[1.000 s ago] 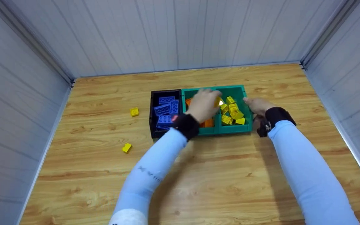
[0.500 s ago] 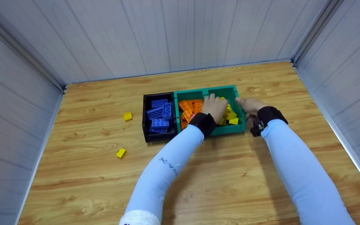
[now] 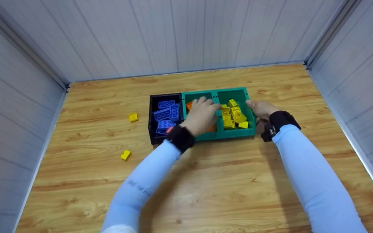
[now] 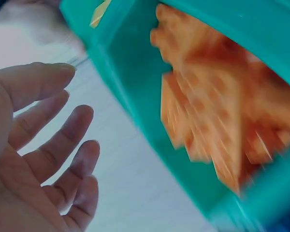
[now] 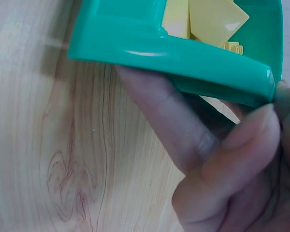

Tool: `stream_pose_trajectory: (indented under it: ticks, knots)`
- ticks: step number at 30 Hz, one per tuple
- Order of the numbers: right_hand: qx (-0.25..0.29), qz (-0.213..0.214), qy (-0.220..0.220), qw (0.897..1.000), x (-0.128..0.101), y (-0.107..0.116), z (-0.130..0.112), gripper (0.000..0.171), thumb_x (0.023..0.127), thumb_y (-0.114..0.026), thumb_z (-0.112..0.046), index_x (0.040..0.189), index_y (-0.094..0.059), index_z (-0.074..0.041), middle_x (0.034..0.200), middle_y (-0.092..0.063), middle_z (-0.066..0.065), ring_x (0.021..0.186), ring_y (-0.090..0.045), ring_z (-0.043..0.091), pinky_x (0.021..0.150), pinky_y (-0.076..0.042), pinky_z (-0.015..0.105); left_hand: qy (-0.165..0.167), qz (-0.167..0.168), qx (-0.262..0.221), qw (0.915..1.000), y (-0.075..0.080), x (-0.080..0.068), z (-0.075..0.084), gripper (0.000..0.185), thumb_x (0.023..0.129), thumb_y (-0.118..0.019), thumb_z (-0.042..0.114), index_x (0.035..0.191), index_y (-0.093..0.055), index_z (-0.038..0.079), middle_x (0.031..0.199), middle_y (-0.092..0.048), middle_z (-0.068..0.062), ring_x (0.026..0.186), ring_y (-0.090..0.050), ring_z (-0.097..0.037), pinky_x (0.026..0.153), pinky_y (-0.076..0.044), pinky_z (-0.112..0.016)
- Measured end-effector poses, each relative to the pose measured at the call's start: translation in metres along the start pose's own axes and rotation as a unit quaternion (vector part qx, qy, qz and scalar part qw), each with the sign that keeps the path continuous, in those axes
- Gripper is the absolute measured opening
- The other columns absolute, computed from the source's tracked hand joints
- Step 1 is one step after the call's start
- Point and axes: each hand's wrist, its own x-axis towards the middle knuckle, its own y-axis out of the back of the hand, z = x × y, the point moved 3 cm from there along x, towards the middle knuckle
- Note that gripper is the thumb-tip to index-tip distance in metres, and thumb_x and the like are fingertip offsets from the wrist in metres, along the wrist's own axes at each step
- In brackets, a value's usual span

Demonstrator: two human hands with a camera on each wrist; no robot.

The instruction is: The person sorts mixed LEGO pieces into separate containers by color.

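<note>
Fingers of my left hand (image 3: 202,116) are spread and relaxed, holding nothing; I see this clearly in the left wrist view, where the palm (image 4: 34,159) is empty. This hand hovers over the left compartment of the green bin (image 3: 235,134), above the orange bricks (image 4: 208,121). My right hand (image 3: 261,110) grips the right wall of the bin: in the right wrist view the fingers (image 5: 164,116) lie under the rim (image 5: 174,58) and the thumb presses from the other side. Yellow bricks (image 3: 235,116) lie in the right compartment, just beside this hand. A black bin (image 3: 152,137) with blue bricks (image 3: 165,116) touches the green one on the left. Two yellow bricks (image 3: 133,117) (image 3: 125,155) lie apart on the desk (image 3: 225,181).
</note>
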Motion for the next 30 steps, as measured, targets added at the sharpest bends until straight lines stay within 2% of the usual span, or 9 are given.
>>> stream_pose_trajectory:
  ticks: [2, 5, 7, 12, 17, 22, 24, 27, 30]
  knots:
    - [-0.002, 0.003, -0.005, 1.0, -0.001, 0.001, 0.002, 0.074, 0.105, -0.021, -0.054, 0.156, -0.023, 0.0, 0.158, -0.021, 0.027, 0.091, -0.059, 0.032, 0.082, -0.048, 0.044, -0.005, 0.035, -0.02, 0.9992, 0.011, -0.025, -0.016, 0.032, 0.089, -0.074, 0.016, 0.12, -0.07, 0.012, 0.113, -0.066, -0.006, 0.102, -0.053, -0.026, 0.082, -0.04, -0.04]
    - [-0.011, 0.006, -0.01, 1.0, -0.004, 0.004, 0.003, 0.076, 0.104, -0.021, -0.056, 0.155, -0.024, 0.001, 0.156, -0.025, 0.028, 0.065, -0.047, 0.021, 0.067, -0.043, 0.037, 0.008, 0.083, -0.048, 0.9954, 0.024, -0.065, -0.044, 0.03, 0.086, -0.077, 0.014, 0.115, -0.071, 0.008, 0.108, -0.067, -0.009, 0.098, -0.056, -0.028, 0.082, -0.044, -0.043]
    - [-0.02, 0.003, -0.007, 1.0, -0.006, 0.006, 0.002, 0.076, 0.104, -0.02, -0.056, 0.155, -0.023, 0.0, 0.157, -0.023, 0.029, 0.065, -0.051, 0.02, 0.066, -0.045, 0.035, 0.035, 0.099, -0.07, 0.992, 0.03, -0.093, -0.065, 0.028, 0.086, -0.077, 0.012, 0.113, -0.072, 0.006, 0.108, -0.068, -0.011, 0.099, -0.058, -0.03, 0.086, -0.046, -0.045]
    - [-0.011, -0.005, -0.005, 1.0, -0.007, 0.008, 0.001, 0.074, 0.104, -0.022, -0.057, 0.158, -0.019, -0.007, 0.159, -0.016, 0.028, 0.055, -0.047, 0.016, 0.06, -0.046, 0.033, 0.155, 0.078, -0.141, 0.9748, 0.039, -0.164, -0.118, 0.03, 0.088, -0.074, 0.008, 0.117, -0.069, 0.001, 0.114, -0.067, -0.016, 0.105, -0.06, -0.033, 0.093, -0.047, -0.049]
    - [-0.008, -0.007, -0.01, 1.0, -0.005, 0.009, 0.003, 0.078, 0.103, -0.022, -0.059, 0.157, -0.021, -0.003, 0.157, -0.021, 0.027, 0.051, -0.044, 0.014, 0.056, -0.044, 0.031, 0.254, 0.027, -0.165, 0.9527, 0.031, -0.222, -0.156, 0.037, 0.09, -0.072, 0.008, 0.124, -0.064, -0.004, 0.117, -0.062, -0.025, 0.107, -0.058, -0.041, 0.089, -0.048, -0.053]
    - [-0.018, -0.006, -0.009, 1.0, -0.003, 0.009, 0.004, 0.079, 0.103, -0.021, -0.058, 0.156, -0.02, 0.0, 0.156, -0.021, 0.029, 0.052, -0.048, 0.015, 0.056, -0.046, 0.032, 0.308, -0.005, -0.19, 0.9321, 0.016, -0.252, -0.171, 0.043, 0.092, -0.071, 0.011, 0.13, -0.059, -0.006, 0.12, -0.058, -0.029, 0.107, -0.057, -0.044, 0.088, -0.048, -0.054]
    - [-0.02, -0.004, -0.01, 1.0, -0.002, 0.008, 0.005, 0.079, 0.103, -0.021, -0.059, 0.156, -0.02, 0.0, 0.149, -0.032, 0.029, 0.053, -0.051, 0.016, 0.057, -0.047, 0.032, 0.322, -0.012, -0.201, 0.9251, 0.01, -0.256, -0.172, 0.044, 0.091, -0.071, 0.011, 0.131, -0.059, -0.005, 0.12, -0.057, -0.028, 0.105, -0.058, -0.042, 0.086, -0.049, -0.052]
    - [-0.018, -0.005, -0.008, 1.0, 0.0, 0.005, 0.004, 0.079, 0.103, -0.021, -0.058, 0.156, -0.02, 0.0, 0.133, -0.042, 0.026, 0.053, -0.05, 0.015, 0.056, -0.046, 0.031, 0.334, -0.016, -0.203, 0.9202, 0.004, -0.259, -0.171, 0.045, 0.09, -0.073, 0.01, 0.131, -0.059, -0.004, 0.118, -0.059, -0.026, 0.101, -0.059, -0.037, 0.084, -0.05, -0.049]
    - [-0.016, -0.012, -0.007, 1.0, 0.001, 0.002, 0.003, 0.079, 0.103, -0.021, -0.058, 0.156, -0.02, 0.0, 0.136, -0.041, 0.026, 0.054, -0.046, 0.015, 0.057, -0.044, 0.031, 0.342, -0.017, -0.199, 0.9184, -0.002, -0.259, -0.171, 0.044, 0.09, -0.073, 0.009, 0.13, -0.06, -0.004, 0.115, -0.06, -0.024, 0.099, -0.06, -0.034, 0.081, -0.051, -0.046]
